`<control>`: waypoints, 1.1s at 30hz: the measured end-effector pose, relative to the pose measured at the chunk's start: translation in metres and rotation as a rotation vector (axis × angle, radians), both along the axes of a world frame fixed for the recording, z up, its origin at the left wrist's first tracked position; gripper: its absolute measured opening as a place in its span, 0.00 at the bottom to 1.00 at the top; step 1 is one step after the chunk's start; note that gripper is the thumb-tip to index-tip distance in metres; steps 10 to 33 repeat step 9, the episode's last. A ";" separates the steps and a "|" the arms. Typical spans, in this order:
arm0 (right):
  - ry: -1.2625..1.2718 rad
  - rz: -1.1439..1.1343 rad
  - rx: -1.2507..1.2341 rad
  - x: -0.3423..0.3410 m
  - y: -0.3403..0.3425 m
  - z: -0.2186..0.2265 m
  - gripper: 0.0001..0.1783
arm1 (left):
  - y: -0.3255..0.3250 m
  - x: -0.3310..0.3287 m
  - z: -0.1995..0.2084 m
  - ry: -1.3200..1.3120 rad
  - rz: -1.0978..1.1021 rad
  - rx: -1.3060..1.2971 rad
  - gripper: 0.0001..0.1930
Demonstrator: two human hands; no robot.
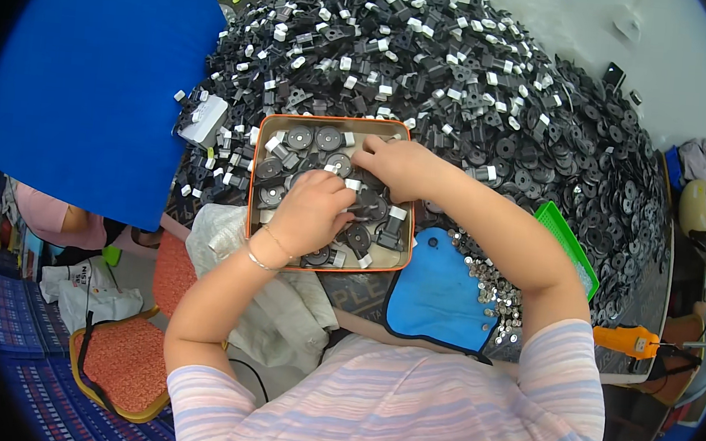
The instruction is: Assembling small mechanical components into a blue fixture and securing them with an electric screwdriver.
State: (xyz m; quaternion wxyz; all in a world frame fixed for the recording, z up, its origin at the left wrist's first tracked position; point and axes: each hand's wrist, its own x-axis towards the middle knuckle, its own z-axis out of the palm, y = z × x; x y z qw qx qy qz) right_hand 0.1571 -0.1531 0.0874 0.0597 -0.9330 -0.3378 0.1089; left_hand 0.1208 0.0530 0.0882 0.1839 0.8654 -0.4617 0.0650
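A shallow rectangular tin with an orange rim (336,122) lies in front of me, holding several black round-wheeled plastic parts (329,139) with white tabs. My left hand (313,210), a bracelet at its wrist, reaches into the tin's middle with fingers bent down among the parts. From the right, my right hand (397,167) comes over the tin's far right corner, its fingers curled down beside a wheel. Both hands are closed at the fingertips. What lies between the fingers is hidden by the hands.
Behind the tin rises a big heap of black parts with white tabs (401,57); black discs (591,191) pile up at right. Nearby are a blue mat (435,291), small metal pieces (497,296), a green basket (565,239), an orange-handled tool (626,340) and a translucent bag (269,314).
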 end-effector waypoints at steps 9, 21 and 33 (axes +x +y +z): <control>0.135 0.027 0.061 0.002 -0.003 -0.004 0.39 | 0.053 0.014 0.031 0.125 0.210 0.041 0.13; 0.135 0.027 0.061 0.002 -0.003 -0.004 0.39 | 0.053 0.014 0.031 0.125 0.210 0.041 0.13; 0.135 0.027 0.061 0.002 -0.003 -0.004 0.39 | 0.053 0.014 0.031 0.125 0.210 0.041 0.13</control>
